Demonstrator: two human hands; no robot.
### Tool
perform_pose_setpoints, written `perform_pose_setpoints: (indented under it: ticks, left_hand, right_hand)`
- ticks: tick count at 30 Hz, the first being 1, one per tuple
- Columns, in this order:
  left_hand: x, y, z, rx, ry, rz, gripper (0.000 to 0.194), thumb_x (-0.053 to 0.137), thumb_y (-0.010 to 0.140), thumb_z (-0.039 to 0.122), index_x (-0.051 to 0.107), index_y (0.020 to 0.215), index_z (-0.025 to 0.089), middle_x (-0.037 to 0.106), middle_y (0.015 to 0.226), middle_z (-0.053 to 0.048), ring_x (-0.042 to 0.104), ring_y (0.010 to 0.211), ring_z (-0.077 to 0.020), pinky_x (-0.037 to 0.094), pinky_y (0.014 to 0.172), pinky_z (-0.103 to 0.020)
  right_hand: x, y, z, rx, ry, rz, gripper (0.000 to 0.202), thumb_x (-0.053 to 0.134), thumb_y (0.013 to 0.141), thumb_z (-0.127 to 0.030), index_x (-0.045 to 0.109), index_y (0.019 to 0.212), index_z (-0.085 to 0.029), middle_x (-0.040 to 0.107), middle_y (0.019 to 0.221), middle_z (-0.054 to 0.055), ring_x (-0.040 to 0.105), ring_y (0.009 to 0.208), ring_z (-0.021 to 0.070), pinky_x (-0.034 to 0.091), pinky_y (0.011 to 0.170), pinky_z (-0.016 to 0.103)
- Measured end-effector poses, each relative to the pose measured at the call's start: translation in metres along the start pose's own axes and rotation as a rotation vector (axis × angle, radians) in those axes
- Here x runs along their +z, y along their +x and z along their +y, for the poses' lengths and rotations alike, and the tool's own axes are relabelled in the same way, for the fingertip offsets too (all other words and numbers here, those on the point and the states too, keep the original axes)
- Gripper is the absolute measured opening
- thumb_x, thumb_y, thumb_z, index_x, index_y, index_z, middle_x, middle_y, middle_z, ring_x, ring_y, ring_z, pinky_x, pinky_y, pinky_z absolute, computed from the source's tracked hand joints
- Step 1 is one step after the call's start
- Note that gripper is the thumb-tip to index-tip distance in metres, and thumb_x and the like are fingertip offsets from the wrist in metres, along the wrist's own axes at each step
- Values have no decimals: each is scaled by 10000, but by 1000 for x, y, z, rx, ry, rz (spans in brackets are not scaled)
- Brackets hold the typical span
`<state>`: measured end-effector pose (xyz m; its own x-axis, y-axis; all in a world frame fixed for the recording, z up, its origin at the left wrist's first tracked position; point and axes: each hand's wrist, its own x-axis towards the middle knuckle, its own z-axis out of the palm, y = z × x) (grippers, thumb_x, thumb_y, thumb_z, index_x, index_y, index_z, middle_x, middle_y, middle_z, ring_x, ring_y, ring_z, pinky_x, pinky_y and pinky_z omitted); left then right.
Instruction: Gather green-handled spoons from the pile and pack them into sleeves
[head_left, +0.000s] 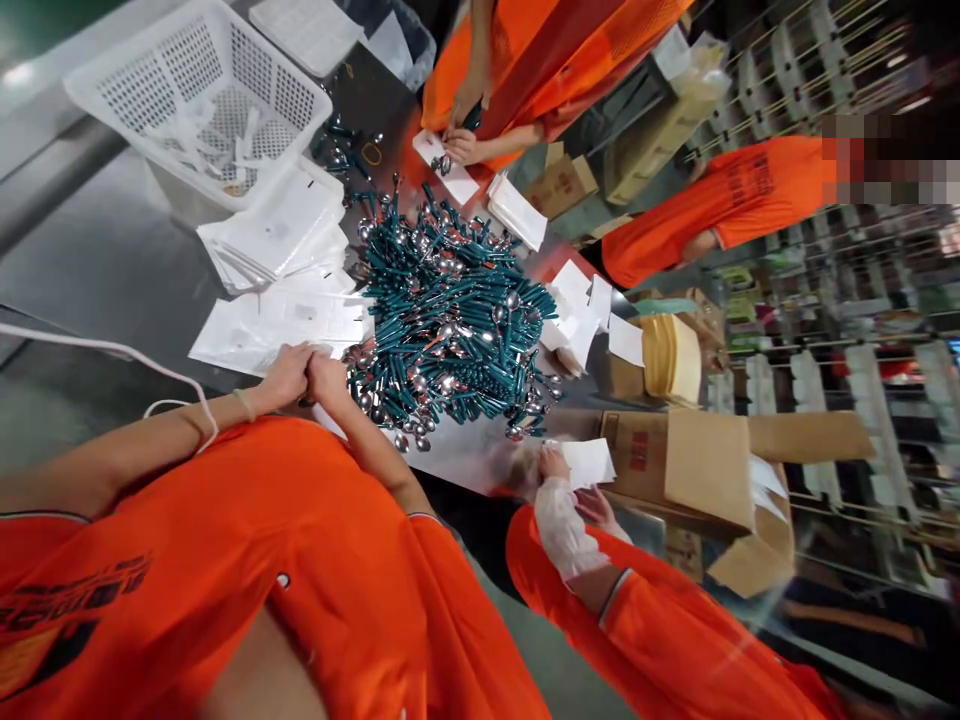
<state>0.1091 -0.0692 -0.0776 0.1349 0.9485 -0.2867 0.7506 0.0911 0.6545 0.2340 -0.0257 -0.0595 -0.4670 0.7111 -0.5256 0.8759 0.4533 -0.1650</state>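
Observation:
My left hand and my right hand meet at the table's near edge, in front of my orange shirt. Both have their fingers curled closed and pressed together. What they hold, if anything, is hidden between them. Just beyond lie flat white cards, partly covered by my fingers. To the right of my hands spreads a big heap of spoons with teal handles and shiny metal bowls. A taller stack of white cards rests behind the flat ones.
A white perforated basket with white scraps stands at the back left. Across the table a co-worker's hands hold a card with spoons. Another co-worker's hands handle white paper beside an open cardboard box. A pale cord crosses my left forearm.

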Motion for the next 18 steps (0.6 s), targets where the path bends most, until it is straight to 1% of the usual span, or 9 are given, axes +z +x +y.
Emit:
perform_pose_setpoints:
  ticks: [3,4,6,8,11,13,15,16,18]
  left_hand:
    - [-28,16,-17,-15,-41,-33,589,631,963,151,730,1536,57,828,1334,-204,778,1196,-350,584,1130,-469]
    - [-41,26,-24,-27,-42,-33,570,625,989,210,743,1528,69,830,1314,-201,772,1208,-360,575,1144,-477]
    - [-65,48,-36,-45,-42,-42,570,670,967,301,774,1472,58,803,1362,-235,698,1368,-411,491,1244,-503]
    - [-82,69,-42,-37,-88,-142,572,773,866,361,819,1342,47,816,1284,-250,684,1362,-436,495,1215,-488]
    - [-87,88,-40,-4,-195,-367,427,888,705,402,862,1014,107,836,948,-155,750,1020,-355,579,935,-370]
    - [-84,91,-37,10,-314,-451,300,921,655,393,814,789,147,755,730,-74,675,781,-258,528,747,-292]
    - [-80,87,-34,13,-492,-448,290,929,665,382,740,652,162,629,585,-16,532,638,-176,433,628,-255]
    - [-80,83,-33,7,-598,-417,311,933,681,384,720,634,162,590,560,-2,482,613,-155,398,600,-250]
    - [-82,73,-30,-7,-780,-331,334,951,711,398,728,681,152,607,584,-5,484,618,-149,396,594,-254]
  right_hand:
    - [-7,8,9,-104,-109,-46,354,469,1153,-111,742,1367,-48,838,1251,233,822,1090,273,624,928,320]
    - [-10,10,11,-120,-121,-48,348,484,1143,-107,747,1363,-46,833,1271,241,825,1118,278,629,947,324]
    - [-14,11,15,-150,-135,-37,347,494,1138,-108,748,1367,-47,816,1323,256,819,1182,288,633,987,334]
    - [-20,11,16,-209,-184,-29,370,459,1156,-114,739,1389,-48,797,1368,265,806,1243,300,635,1022,354]
    - [-33,6,11,-297,-293,-17,416,383,1179,-103,707,1434,-41,779,1386,277,790,1280,308,639,1046,390]
    - [-42,-2,7,-324,-347,4,426,358,1179,-86,692,1440,-44,774,1373,271,782,1271,304,640,1045,405]
    - [-54,-13,2,-294,-384,76,438,337,1175,-78,679,1447,-60,758,1374,259,765,1255,312,644,1036,441]
    - [-61,-20,0,-260,-393,135,445,333,1169,-73,669,1460,-73,743,1389,253,751,1255,321,644,1033,467]
    - [-79,-37,2,-208,-385,255,456,381,1146,-64,638,1518,-117,707,1433,237,713,1284,333,631,1059,509]
